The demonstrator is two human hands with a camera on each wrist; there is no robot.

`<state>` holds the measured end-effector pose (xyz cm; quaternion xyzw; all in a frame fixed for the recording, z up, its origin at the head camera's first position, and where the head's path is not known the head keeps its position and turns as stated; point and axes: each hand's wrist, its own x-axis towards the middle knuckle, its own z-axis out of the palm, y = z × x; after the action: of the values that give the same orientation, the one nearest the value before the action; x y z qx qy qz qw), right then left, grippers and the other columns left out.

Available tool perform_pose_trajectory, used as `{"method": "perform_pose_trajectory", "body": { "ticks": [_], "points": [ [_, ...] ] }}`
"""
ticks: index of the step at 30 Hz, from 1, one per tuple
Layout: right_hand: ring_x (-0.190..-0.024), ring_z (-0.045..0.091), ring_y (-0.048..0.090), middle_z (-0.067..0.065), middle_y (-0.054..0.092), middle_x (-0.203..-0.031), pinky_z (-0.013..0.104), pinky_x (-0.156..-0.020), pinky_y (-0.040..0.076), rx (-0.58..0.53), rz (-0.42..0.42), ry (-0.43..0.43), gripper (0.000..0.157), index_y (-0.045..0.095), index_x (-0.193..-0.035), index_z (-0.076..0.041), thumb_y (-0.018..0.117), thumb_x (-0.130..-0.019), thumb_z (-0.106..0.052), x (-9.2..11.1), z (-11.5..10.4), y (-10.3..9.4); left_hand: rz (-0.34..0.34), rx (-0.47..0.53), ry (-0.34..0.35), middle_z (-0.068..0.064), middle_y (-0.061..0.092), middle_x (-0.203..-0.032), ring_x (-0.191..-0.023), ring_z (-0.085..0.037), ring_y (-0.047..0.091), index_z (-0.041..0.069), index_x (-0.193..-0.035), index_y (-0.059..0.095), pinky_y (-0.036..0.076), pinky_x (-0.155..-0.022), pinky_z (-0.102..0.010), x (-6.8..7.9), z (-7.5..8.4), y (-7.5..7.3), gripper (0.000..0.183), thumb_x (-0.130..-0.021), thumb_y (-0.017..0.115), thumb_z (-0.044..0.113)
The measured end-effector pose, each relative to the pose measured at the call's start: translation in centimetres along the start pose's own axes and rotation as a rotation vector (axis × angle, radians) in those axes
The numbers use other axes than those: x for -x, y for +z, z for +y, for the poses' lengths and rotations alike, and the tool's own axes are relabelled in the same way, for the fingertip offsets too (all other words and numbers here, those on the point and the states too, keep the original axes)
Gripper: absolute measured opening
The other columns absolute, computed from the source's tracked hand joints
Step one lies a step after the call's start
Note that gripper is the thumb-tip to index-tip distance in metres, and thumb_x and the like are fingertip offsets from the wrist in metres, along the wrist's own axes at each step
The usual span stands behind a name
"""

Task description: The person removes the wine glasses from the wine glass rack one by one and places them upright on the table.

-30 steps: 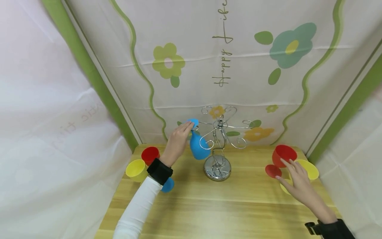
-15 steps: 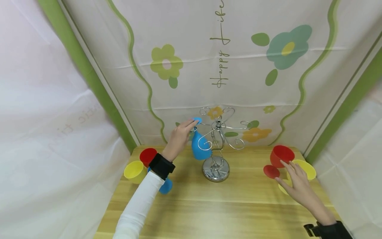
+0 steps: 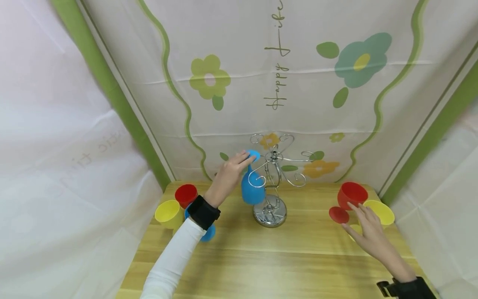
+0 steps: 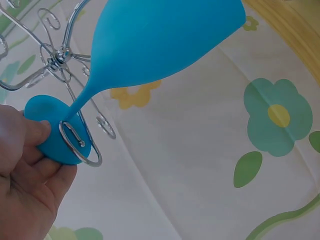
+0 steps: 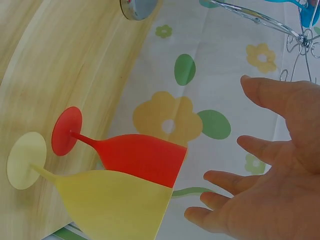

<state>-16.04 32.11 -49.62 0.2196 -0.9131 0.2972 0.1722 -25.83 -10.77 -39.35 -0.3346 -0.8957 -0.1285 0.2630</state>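
Observation:
My left hand (image 3: 227,176) pinches the round foot of a blue wine glass (image 3: 252,191), which hangs upside down at the left side of a chrome glass rack (image 3: 270,212). In the left wrist view, thumb and fingers (image 4: 60,180) grip the rim of the foot. The stem passes right at the curled wire hook (image 4: 95,159) of one rack arm. My right hand (image 3: 369,234) is spread, fingers apart and holding nothing, close to a red wine glass (image 5: 140,155) and a yellow wine glass (image 5: 115,200) standing upright on the table.
At the table's left stand a yellow glass (image 3: 168,212), a red glass (image 3: 186,195) and a blue glass (image 3: 208,233), partly behind my left forearm. A wooden table (image 3: 269,265) carries everything. Patterned white cloth (image 3: 242,108) rises behind the rack and along both sides.
My left hand has moved a little right with the blue wine glass, bringing its foot closer to the rack's centre; the glass now hangs straighter. The right hand has barely shifted.

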Motion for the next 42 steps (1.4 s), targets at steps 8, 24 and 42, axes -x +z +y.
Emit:
{"method": "perform_pose_trajectory", "body": {
  "ticks": [8, 24, 42],
  "points": [
    [-0.119, 0.061, 0.021, 0.044, 0.034, -0.128, 0.079, -0.091, 0.016, -0.012, -0.002, -0.009, 0.069, 0.04, -0.135, 0.004, 0.075, -0.077, -0.009, -0.2, -0.5, 0.7, 0.044, 0.014, 0.038, -0.013, 0.049, -0.136, -0.127, -0.025, 0.036, 0.009, -0.135, 0.049, 0.037, -0.104, -0.039, 1.5, 0.4, -0.4, 0.059, -0.082, 0.065, -0.01],
    [-0.121, 0.062, 0.012, 0.045, 0.025, -0.133, 0.083, -0.088, 0.011, -0.079, -0.078, 0.06, 0.067, 0.035, -0.139, 0.004, 0.07, -0.085, -0.015, -0.2, -1.7, 1.9, 0.185, 0.018, -0.252, -0.015, 0.054, -0.13, -0.11, -0.026, 0.054, 0.004, -0.13, 0.053, 0.057, -0.061, -0.031, 6.8, -0.1, -1.0, 0.045, -0.087, 0.06, -0.009],
    [-0.129, 0.049, 0.016, 0.026, 0.011, -0.151, 0.078, -0.089, 0.024, -0.254, -0.11, 0.185, 0.109, -0.006, -0.15, -0.022, 0.077, -0.08, -0.026, -0.9, -4.3, 4.3, 0.224, 0.352, -0.588, 0.001, 0.037, -0.052, -0.045, -0.009, 0.034, 0.0, -0.111, 0.062, 0.027, -0.044, -0.024, 13.6, 1.5, -0.1, 0.019, -0.093, 0.057, 0.0]
  ]
}}
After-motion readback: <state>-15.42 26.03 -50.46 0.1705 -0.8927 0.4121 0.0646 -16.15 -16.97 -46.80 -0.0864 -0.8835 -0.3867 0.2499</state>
